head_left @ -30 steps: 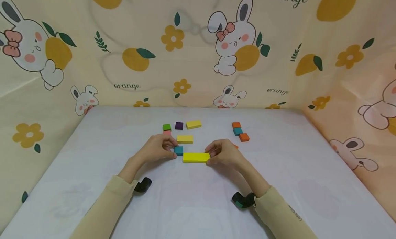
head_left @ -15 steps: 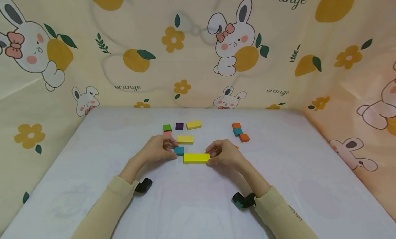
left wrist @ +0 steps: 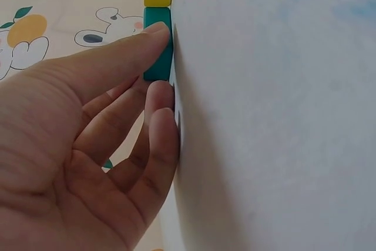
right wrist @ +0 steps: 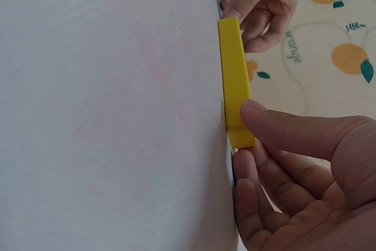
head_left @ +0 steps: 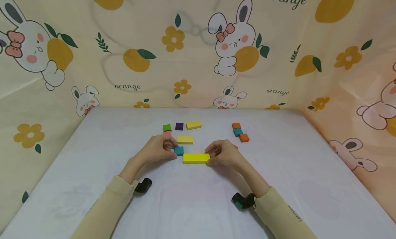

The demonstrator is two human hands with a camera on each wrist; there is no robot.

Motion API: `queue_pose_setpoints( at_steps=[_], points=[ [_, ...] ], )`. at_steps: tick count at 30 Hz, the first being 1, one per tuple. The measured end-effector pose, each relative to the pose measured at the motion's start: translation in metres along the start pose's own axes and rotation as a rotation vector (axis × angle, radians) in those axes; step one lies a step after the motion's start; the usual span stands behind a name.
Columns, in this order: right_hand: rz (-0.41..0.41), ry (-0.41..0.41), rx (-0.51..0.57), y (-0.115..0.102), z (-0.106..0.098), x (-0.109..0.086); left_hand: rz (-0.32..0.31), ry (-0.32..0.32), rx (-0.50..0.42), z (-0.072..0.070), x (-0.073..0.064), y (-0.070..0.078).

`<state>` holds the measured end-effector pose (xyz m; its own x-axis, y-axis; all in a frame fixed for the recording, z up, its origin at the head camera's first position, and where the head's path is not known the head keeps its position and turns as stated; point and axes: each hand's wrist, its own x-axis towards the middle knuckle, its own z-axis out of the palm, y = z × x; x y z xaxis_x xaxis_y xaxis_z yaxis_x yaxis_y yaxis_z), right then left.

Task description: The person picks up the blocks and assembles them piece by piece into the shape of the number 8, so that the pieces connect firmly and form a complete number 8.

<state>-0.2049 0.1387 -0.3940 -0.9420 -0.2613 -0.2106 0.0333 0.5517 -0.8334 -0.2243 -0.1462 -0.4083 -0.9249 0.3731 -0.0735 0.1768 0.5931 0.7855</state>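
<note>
My left hand (head_left: 156, 148) pinches a small blue block (head_left: 179, 150) between thumb and fingers on the white table. In the left wrist view the thumb lies across this blue block (left wrist: 156, 67). My right hand (head_left: 227, 152) holds the right end of a long yellow block (head_left: 196, 158), its thumb on the near face. The yellow block (right wrist: 234, 63) lies lengthwise between both hands in the right wrist view. The blue block stands at the yellow block's left end, slightly farther back; whether they touch is hard to tell.
Behind the hands lie a yellow block (head_left: 185, 140), another yellow block (head_left: 194, 125), a purple block (head_left: 179, 126), a green block (head_left: 167, 127) and a partly hidden pink block (head_left: 167, 133). Farther right, a blue block (head_left: 238, 132) sits between two orange blocks (head_left: 244, 137).
</note>
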Motion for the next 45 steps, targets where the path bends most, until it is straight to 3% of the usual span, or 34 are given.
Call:
queue_pose_setpoints(
  at_steps=[13, 21, 26, 30, 34, 42, 45],
  points=[
    [0.009, -0.010, -0.002, 0.001, -0.001, 0.002, 0.024, 0.001, 0.037, -0.001, -0.002, 0.002],
    [0.003, -0.025, -0.005, 0.002, 0.000, 0.002, 0.007, -0.009, 0.028, -0.002, -0.001, 0.000],
    [-0.001, -0.016, -0.012, 0.001, 0.000, 0.001, 0.101, 0.047, 0.022, -0.009, -0.002, 0.000],
    [-0.010, -0.018, -0.011, 0.002, -0.001, 0.001, 0.201, 0.096, 0.010, -0.024, -0.008, 0.005],
    [-0.010, -0.018, -0.014, 0.004, -0.002, 0.002, 0.242, 0.128, -0.014, -0.037, -0.011, 0.005],
    [-0.017, -0.022, -0.018, 0.004, -0.002, 0.003, 0.201, 0.106, 0.028, -0.038, -0.007, -0.003],
    [-0.008, -0.026, -0.007, 0.004, -0.002, 0.004, 0.184, 0.134, 0.037, -0.040, -0.003, -0.002]
  ],
)
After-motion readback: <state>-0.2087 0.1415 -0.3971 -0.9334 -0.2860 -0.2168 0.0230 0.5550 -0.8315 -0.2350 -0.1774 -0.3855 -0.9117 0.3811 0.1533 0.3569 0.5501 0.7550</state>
